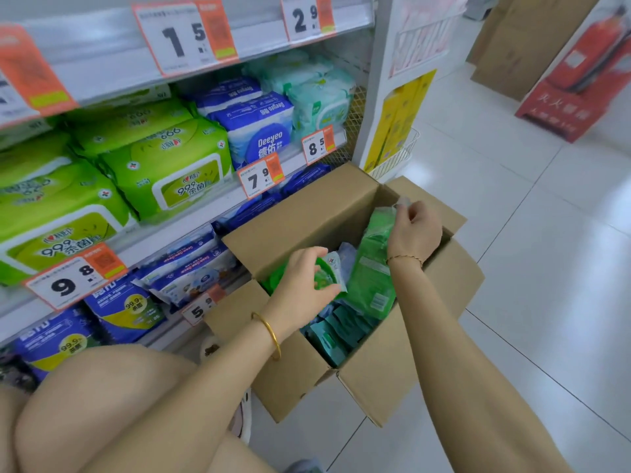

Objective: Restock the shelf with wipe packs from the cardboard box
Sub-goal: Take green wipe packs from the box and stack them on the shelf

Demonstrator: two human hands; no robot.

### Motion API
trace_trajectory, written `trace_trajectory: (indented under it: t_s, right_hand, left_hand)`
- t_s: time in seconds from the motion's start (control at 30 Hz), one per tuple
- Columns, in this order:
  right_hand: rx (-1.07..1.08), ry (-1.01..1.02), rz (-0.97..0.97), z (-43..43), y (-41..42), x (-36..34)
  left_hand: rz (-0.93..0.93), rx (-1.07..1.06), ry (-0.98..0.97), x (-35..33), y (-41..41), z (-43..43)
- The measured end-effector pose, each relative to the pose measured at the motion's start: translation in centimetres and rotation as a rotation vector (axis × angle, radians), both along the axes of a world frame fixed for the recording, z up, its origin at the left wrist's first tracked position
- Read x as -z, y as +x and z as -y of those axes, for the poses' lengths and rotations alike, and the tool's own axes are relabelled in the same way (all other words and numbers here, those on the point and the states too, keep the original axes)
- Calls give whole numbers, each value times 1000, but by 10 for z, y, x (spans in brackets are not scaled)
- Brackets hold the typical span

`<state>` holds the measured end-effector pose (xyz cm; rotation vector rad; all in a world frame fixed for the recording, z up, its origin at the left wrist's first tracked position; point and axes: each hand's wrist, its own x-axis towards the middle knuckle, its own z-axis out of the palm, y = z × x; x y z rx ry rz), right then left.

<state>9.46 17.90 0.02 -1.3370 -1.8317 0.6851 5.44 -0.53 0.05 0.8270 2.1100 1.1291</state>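
White floor tiles [512, 233] run down a shop aisle, and along its left side stands the shelf [211, 203], tiered, with price tags clipped to each edge and its rows filled with lime-green, blue and pale mint packs laid face out so a shopper can read them. Beside it on the floor sits the cardboard box [307, 213], flaps folded outward, probably so both arms can reach in without catching; it is just beside the lower shelf rows, which keeps the carry short. Inside lie the wipe packs, teal ones [338, 332] stacked on edge at the near end and green ones above. The person crouches, a knee [102, 404] low in view. The right hand [415, 230] pinches the top seal of a tall green wipe pack [372, 268], holding it upright, half out of the box, glossy film with a white label block on its back. The left hand [304, 285], a gold bangle [269, 332] at the wrist, curls its grip round a smaller green pack [329, 274] with a white corner tab. Judging by this, two packs are being lifted out together, none yet shelved
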Motion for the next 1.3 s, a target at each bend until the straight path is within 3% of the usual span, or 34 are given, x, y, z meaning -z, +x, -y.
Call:
trace_trajectory:
  t_s: [0.17, 0.27, 0.4, 0.47, 0.53, 0.63, 0.73, 0.87, 0.97, 1.07, 1.2, 1.3]
  right_hand:
    - [-114, 107, -121, 30, 0, -77]
    - [-167, 109, -99, 47, 10, -119]
    - [-274, 68, -121, 88, 10, -141]
    - [-322, 64, -162, 115, 6, -147]
    - [-362, 61, -228, 138, 1, -158]
    - [-446, 44, -317, 171, -11, -181]
    - [-594, 29, -387, 202, -27, -208]
    - [-867, 84, -417, 220, -39, -226]
    - [-777, 172, -387, 204, -44, -206]
    - [-752, -129, -349, 192, -48, -176]
    - [-1004, -626, -134, 199, -56, -143]
    - [-1153, -995, -316, 206, -67, -135]
  left_hand:
    - [60, 171, 27, -36, 32, -18]
    - [113, 63, 80, -56, 42, -19]
    - [-71, -57, -99, -67, 34, -6]
    - [-110, -192, -97, -75, 32, 9]
    - [-118, -370, 38, -85, 33, 26]
    - [-321, -628, 263, -108, 27, 56]
    - [-380, -733, 398, -143, 15, 93]
    - [-335, -784, 536, -183, -3, 148]
    - [-182, -854, 646, -197, -14, 187]
    - [-50, -915, 713, -211, -20, 222]
    - [114, -882, 801, -236, -32, 260]
    - [172, -862, 805, -252, -36, 278]
